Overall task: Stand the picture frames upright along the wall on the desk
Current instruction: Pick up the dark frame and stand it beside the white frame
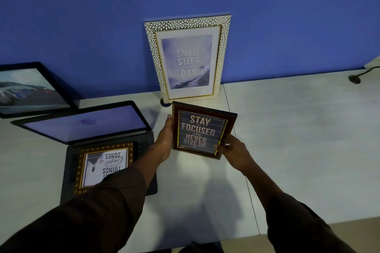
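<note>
I hold a small dark-red frame (pixel 202 130) reading "Stay focused and never give up" above the desk, tilted up. My left hand (pixel 164 141) grips its left edge; my right hand (pixel 233 151) grips its lower right corner. Just behind it a large white pebbled frame (pixel 188 58) reading "Small steps every day" stands upright against the blue wall (pixel 287 16). A gold-patterned frame (pixel 103 166) lies flat and upside down on the laptop keyboard, partly hidden by my left sleeve. A black frame (pixel 30 88) with a landscape leans at the far left.
An open laptop (pixel 86 125) sits left of centre on the pale desk (pixel 298 139). A dark cable with a round base (pixel 354 79) lies at the far right by the wall. The desk's front edge runs along the bottom right.
</note>
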Demonstrator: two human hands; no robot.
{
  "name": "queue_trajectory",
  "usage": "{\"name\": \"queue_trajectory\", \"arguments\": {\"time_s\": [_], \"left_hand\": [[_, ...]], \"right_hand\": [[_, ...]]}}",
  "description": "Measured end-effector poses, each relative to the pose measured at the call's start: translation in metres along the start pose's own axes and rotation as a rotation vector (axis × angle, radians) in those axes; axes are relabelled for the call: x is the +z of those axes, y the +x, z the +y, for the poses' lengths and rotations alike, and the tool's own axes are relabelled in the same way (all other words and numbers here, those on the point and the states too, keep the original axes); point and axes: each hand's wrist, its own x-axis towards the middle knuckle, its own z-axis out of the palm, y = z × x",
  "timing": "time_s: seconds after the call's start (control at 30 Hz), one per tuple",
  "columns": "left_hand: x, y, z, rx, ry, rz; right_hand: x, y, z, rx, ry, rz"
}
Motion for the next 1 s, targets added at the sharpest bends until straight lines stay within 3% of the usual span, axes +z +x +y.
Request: {"name": "queue_trajectory", "arguments": {"time_s": [0.2, 0.67, 1.0], "left_hand": [[0.002, -0.007, -0.013, -0.023, 0.015, -0.041], [-0.03, -0.036, -0.03, 0.007, -0.011, 0.065], [-0.12, -0.098, -0.076, 0.032, -0.127, 0.046]], "right_hand": [[-0.002, -0.007, 0.006, 0.02, -0.018, 0.012], [-0.002, -0.042, 0.028, 0.166, -0.058, 0.076], [0.085, -0.108, 0.006, 0.237, -0.084, 0.215]]}}
